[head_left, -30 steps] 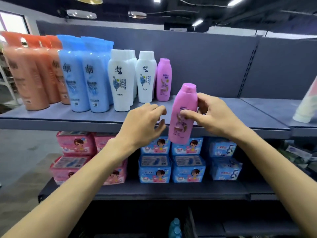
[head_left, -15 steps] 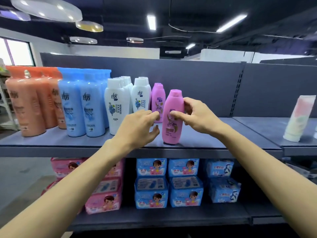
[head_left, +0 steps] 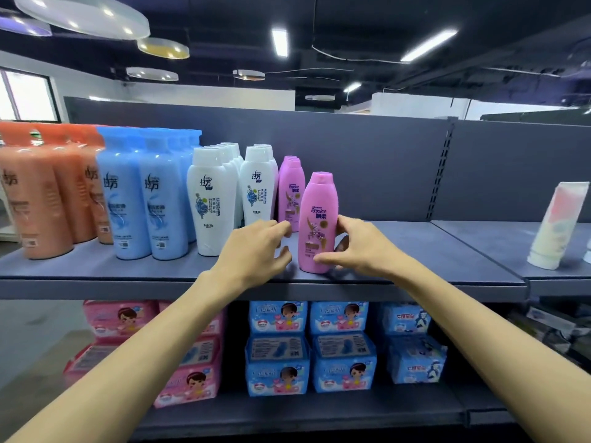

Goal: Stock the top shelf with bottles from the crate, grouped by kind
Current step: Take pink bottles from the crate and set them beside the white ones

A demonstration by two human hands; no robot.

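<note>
A pink Rejoice bottle point(head_left: 317, 223) stands upright near the front of the grey top shelf point(head_left: 415, 260). My right hand point(head_left: 359, 247) holds it from the right, thumb behind and fingers curled round its lower part. Just left of it hovers my left hand point(head_left: 259, 251), fingers loosely curled and holding nothing. Behind them stands a row of pink bottles point(head_left: 289, 193). Farther left come white bottles point(head_left: 212, 199), blue bottles point(head_left: 140, 199) and orange bottles point(head_left: 38, 193), each kind grouped together. The crate is not in view.
A pale tube point(head_left: 558, 225) leans on the neighbouring shelf section at the right. The lower shelf holds pink packs point(head_left: 118, 318) and blue packs point(head_left: 307, 346). Right of the pink bottle the top shelf is bare grey board.
The pink bottle went from in front of the shelf edge up onto the shelf and now stands there. My right hand slid lower on it; my left hand stayed beside it.
</note>
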